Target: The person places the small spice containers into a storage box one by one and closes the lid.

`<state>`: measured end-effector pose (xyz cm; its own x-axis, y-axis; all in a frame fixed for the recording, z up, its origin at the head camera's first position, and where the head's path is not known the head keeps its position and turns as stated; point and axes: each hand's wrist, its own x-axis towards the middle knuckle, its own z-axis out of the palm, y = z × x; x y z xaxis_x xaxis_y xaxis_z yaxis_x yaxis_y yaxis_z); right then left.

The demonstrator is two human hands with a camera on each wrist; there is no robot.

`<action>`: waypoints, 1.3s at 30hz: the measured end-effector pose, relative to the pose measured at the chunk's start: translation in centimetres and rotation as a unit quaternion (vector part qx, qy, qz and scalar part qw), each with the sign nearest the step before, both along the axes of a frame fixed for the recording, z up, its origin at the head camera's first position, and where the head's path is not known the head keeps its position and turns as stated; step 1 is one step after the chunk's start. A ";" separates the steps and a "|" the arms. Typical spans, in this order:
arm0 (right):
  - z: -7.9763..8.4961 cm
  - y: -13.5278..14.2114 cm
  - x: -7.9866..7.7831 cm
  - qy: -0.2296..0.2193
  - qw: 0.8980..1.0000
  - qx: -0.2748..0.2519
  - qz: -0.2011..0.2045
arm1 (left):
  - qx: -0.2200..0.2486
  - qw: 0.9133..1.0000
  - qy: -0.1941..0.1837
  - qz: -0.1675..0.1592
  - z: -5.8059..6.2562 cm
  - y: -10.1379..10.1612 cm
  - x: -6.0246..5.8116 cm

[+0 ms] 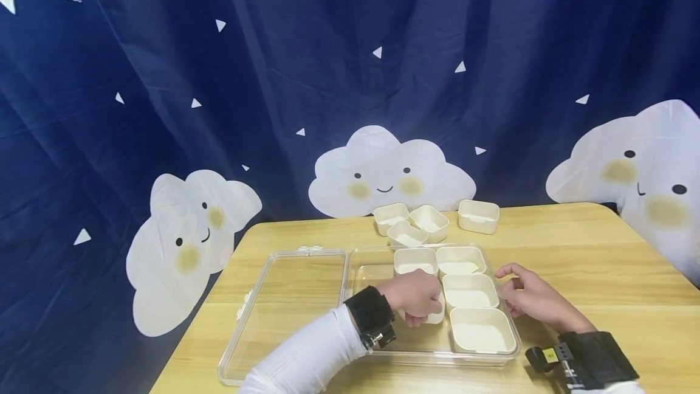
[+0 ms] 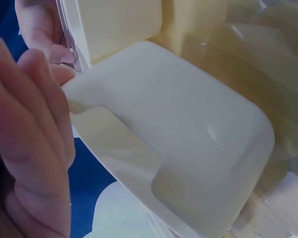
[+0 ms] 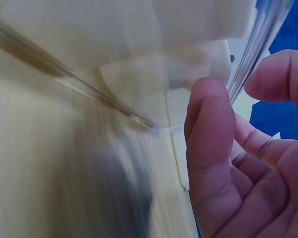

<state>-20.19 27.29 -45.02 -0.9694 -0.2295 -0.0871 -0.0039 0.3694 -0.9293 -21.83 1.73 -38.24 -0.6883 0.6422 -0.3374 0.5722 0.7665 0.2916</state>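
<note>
A clear plastic box (image 1: pixel 383 350) stands on the table with several small cream bins inside. My left hand (image 1: pixel 418 293) reaches into it and grips a cream bin (image 1: pixel 435 314) in the middle column by its edge. In the left wrist view that bin (image 2: pixel 188 109) looks tilted, and the fingers (image 2: pixel 32 124) are at its notched side. Along the box's right wall are more bins, among them a front one (image 1: pixel 482 330) and a middle one (image 1: pixel 470 290). My right hand (image 1: pixel 538 300) is at the outside of that wall, fingers loosely bent, holding nothing.
The box's transparent lid (image 1: pixel 284 315) lies opened out to the left. Behind the box sit several loose cream bins, including one at the back right (image 1: pixel 478 216). A dark blue curtain (image 1: pixel 328 65) with clouds hangs behind the wooden table (image 1: pixel 601 260).
</note>
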 end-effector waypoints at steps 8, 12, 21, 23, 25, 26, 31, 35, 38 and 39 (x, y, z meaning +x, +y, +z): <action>0.3 -0.1 0.1 -0.002 1.000 0.002 -0.001 | -0.015 1.000 -0.006 0.006 -0.2 0.6 0.1; 0.3 -0.1 0.1 -0.002 1.000 0.005 -0.002 | -0.018 1.000 -0.001 0.010 -0.4 0.8 0.1; 0.2 0.0 0.0 -0.006 1.000 0.008 -0.006 | -0.033 0.999 0.007 0.027 -0.9 1.3 -0.2; 0.2 0.0 0.0 -0.005 1.000 0.006 -0.005 | -0.037 0.999 0.010 0.028 -1.0 1.4 -0.3; 0.1 0.0 0.0 -0.003 1.000 0.004 -0.003 | -0.043 0.999 0.014 0.030 -1.1 1.5 -0.4; 0.0 -0.1 0.0 -0.002 1.000 0.002 -0.002 | -0.044 0.998 0.016 0.030 -1.2 1.5 -0.5; 0.0 -0.1 0.0 0.000 1.000 0.002 0.001 | -0.039 0.999 0.013 0.029 -1.4 1.4 -0.7; 0.1 0.0 0.1 -0.002 1.000 0.003 -0.001 | -0.033 0.999 0.011 0.027 -1.4 1.4 -0.7; 0.1 0.0 0.0 -0.001 1.000 0.001 -0.001 | -0.028 0.999 0.011 0.024 -1.4 1.3 -0.8; 0.1 0.0 0.0 -0.001 1.000 0.001 -0.001 | -0.025 0.999 0.011 0.022 -1.5 1.3 -0.8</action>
<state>-20.14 27.33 -44.93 -0.9695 -0.2278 -0.0901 -0.0011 0.3717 -0.9283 -22.64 3.07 -39.69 -0.7234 0.5933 -0.3531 0.5431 0.8048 0.2396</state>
